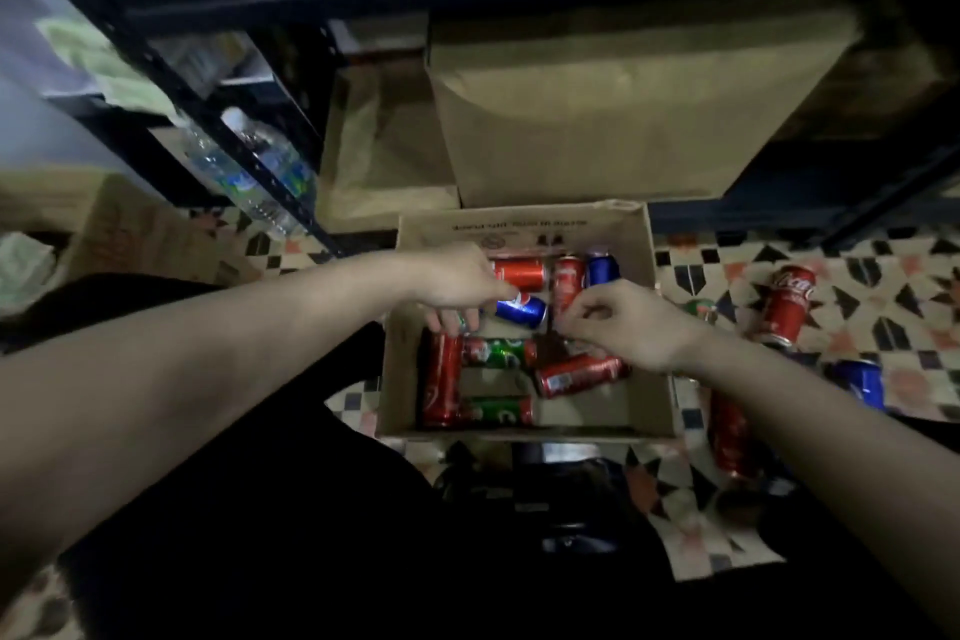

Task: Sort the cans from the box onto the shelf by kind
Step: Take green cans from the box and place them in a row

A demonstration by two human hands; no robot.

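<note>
floor: patterned tiles around the box; dark clothing fills the bottom of the view.
box: open cardboard box on the floor, far flap standing up against the shelf.
cans in box, near side: a green can lying along the near wall, a red can lying lengthwise by the left wall, a second green can just beyond, a tilted red can to the right.
cans in box, far side: a blue can in the middle, a red can lying behind it, another red can and a blue can near the far right corner.
left hand: left hand reaches into the box from the left, fingers curled down over a can beside the middle blue can; cannot tell whether it grips it.
right hand: right hand hangs over the right half of the box, fingers loosely curled with thumb and forefinger close together, nothing visibly held.
cans outside: on the tiles right of the box, one red can close to its near corner, one blue, one red farther out, and a partly hidden green one by the right wrist.
shelf: dark metal shelf beyond the box, with water bottles at left; no cans seen on it.
</note>
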